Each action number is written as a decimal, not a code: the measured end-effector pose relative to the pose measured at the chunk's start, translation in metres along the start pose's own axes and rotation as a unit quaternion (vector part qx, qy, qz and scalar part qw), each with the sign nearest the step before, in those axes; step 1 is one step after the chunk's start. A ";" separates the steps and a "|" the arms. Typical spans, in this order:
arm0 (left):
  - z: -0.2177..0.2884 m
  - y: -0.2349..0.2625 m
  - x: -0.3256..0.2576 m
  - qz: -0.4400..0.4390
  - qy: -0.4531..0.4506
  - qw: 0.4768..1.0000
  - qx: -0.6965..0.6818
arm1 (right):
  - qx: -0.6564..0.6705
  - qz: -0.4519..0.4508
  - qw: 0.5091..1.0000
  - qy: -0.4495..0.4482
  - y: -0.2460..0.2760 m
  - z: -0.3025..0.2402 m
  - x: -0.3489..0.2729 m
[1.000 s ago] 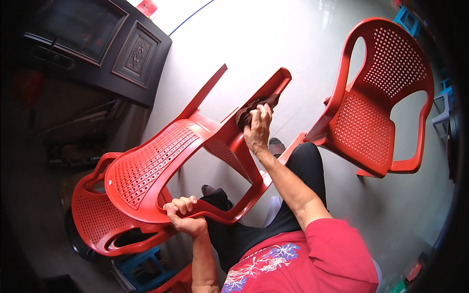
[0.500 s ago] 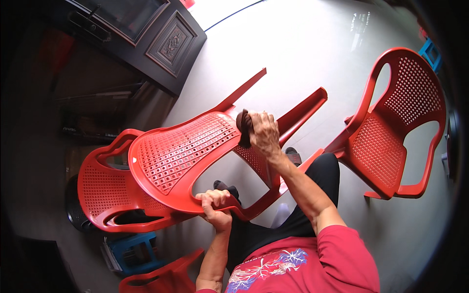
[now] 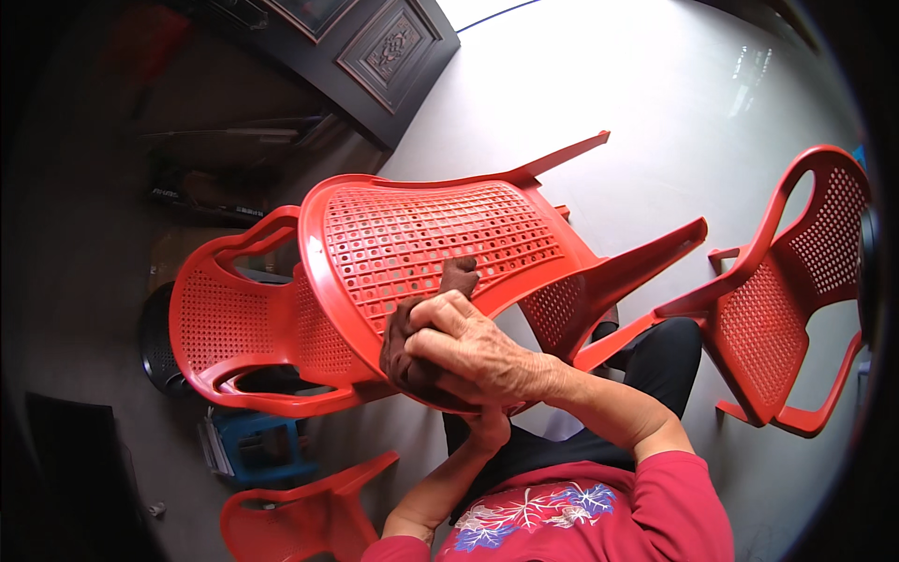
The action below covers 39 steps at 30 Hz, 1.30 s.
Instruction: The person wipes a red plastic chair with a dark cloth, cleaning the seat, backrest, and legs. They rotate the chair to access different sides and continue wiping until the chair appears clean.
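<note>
I hold a red perforated plastic chair (image 3: 440, 234) tipped on its side in front of me, its legs pointing up and to the right. My right hand (image 3: 478, 351) presses a dark brown cloth (image 3: 417, 332) against the chair's perforated panel near its lower edge. My left hand (image 3: 489, 429) grips the chair's edge from underneath, mostly hidden behind my right hand.
Another red chair (image 3: 787, 290) stands upright at the right on the pale floor. A red chair (image 3: 239, 328) sits behind the held one, over a dark round object. A blue stool (image 3: 257, 450) and a red chair part (image 3: 300, 510) lie lower left. A dark carved wooden door (image 3: 384, 47) is at the top.
The chair has been turned so its perforated panel faces me. My right hand with the cloth has moved from the leg area down onto that panel. My left hand has shifted under the edge.
</note>
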<state>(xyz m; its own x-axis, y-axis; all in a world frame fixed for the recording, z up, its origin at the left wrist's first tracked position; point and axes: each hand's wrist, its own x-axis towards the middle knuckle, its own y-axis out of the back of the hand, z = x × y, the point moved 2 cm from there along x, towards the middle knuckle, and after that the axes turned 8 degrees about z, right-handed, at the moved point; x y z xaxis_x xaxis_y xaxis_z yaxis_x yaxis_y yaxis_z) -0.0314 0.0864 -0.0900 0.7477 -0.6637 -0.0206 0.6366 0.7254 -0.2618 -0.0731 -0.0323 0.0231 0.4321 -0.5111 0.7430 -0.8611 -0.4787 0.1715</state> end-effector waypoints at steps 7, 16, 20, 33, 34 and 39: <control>0.033 -0.036 0.004 -0.267 -0.027 0.959 -0.096 | -0.158 0.145 0.976 -0.023 0.014 0.098 0.034; 0.031 -0.037 -0.001 -0.275 -0.054 0.957 -0.071 | -0.091 0.114 0.987 -0.059 -0.001 0.093 0.043; 0.000 0.013 -0.011 -0.178 0.033 0.981 0.067 | 0.005 0.056 0.998 0.042 -0.009 0.004 0.016; 0.011 0.008 -0.004 -0.256 -0.055 0.949 0.175 | -0.163 0.057 0.985 -0.023 0.031 -0.005 -0.042; 0.023 -0.006 -0.002 -0.325 -0.045 0.944 0.010 | -0.213 0.077 0.972 -0.066 0.037 0.016 -0.047; 0.037 -0.029 0.004 -0.264 -0.004 0.964 -0.022 | -0.310 0.088 0.915 -0.244 0.066 0.070 -0.063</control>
<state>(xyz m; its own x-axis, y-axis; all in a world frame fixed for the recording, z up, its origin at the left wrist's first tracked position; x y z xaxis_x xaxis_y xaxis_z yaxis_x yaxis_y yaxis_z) -0.0400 0.0692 -0.0463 0.3228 -0.9368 0.1350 0.9206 0.2777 -0.2744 -0.1388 -0.0816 -0.0577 0.2108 -0.8711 0.4434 -0.8500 0.0606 0.5233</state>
